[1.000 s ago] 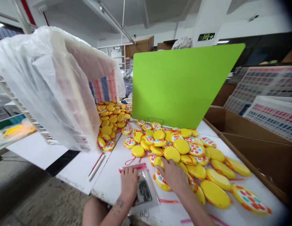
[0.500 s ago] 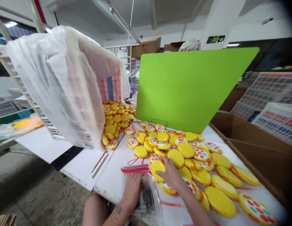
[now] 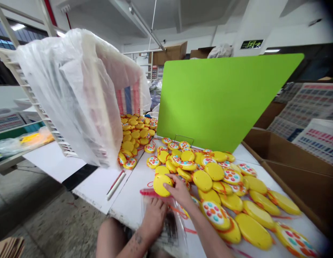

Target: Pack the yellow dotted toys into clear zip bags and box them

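My right hand [image 3: 179,191] grips a yellow oval toy [image 3: 162,185], plain back facing up, thumb and fingers at its right edge. The toy is just above the pink zip strip of a clear plastic zip bag [image 3: 175,229]. Over that bag lies my left hand [image 3: 155,215], its fingers curled together at the bag's mouth below the strip. Printed dark marks show on the bag. Right of my hands spreads a loose heap of similar yellow toys [image 3: 202,180], some showing white faces with coloured dots, with orange cords.
A white crate [image 3: 102,107] draped in plastic lies on its side at left, more toys spilling from it. Behind the heap stands a green board [image 3: 209,104]. A white pen [image 3: 116,187] lies left of the bag. Cardboard boxes [image 3: 295,179] flank the table's right side.
My right hand has moved left with the yellow toy, away from the heap to above the bag's zip strip. My left hand stays on the bag. The view has shifted slightly.
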### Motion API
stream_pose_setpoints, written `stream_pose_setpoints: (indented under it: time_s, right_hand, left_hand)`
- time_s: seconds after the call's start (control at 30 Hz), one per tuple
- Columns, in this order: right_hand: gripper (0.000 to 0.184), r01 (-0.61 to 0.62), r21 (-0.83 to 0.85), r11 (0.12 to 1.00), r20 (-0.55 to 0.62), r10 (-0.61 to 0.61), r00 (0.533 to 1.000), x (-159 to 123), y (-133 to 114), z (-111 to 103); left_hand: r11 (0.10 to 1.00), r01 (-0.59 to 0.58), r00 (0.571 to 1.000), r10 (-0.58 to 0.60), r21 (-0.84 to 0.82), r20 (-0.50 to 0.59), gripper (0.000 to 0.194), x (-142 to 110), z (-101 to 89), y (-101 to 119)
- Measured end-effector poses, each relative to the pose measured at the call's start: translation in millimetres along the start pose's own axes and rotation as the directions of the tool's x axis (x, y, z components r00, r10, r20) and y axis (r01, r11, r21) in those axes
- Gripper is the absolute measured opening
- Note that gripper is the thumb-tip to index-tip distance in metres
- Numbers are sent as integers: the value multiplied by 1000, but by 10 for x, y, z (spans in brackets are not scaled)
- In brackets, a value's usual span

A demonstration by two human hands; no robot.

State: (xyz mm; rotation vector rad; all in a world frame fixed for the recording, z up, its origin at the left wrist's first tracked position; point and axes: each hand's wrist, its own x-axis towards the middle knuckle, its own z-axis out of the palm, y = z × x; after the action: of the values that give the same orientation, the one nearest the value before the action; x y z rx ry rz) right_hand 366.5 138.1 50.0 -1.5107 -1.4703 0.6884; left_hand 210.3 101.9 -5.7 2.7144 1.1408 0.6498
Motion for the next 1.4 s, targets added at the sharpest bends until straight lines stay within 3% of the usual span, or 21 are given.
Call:
stream_pose_setpoints:
  time_s: [0.27,0.47,0.57,0.87,1.0,1.13,1.27,1.4]
  right_hand:
    - [29,10,-67,998,-40,-12,999,-32,195,-6]
    - [29,10,-50,999,-44,-13,999,-2,158,36]
    - [28,27,-30,999,-4,-27,1000,-5,128,48]
    - [26,35,-33,999,50,-34,998,-41,108,-17]
    - [26,41,-68,997,70,-36,997,-54,149,-52]
    - [24,57,-111,992,161,-39,986,-119,148,-29]
    - [25,106,-198,975,259,-52,965,-218,91,-25]
    - [31,35,-357,934,119,9,993,-337,47,-91]
  left_hand:
    - [997,51,998,-52,-49,-27,21,0,-47,8]
    - [991,-91,996,92,-98,-1,16,5,-21,-11]
    - [994,-61,996,66,-85,56,13,6,-25,-7]
    - [1000,3,998,-1,-26,69,17,22,-69,33]
    - [998,48,999,-48,-41,8,22,22,-99,45]
    - [991,131,989,-131,-12,-71,18,13,-137,50]
    - [991,114,975,-124,-67,-184,14,6,-157,33]
    - [967,138,981,-164,-215,-107,11,36,-187,-4]
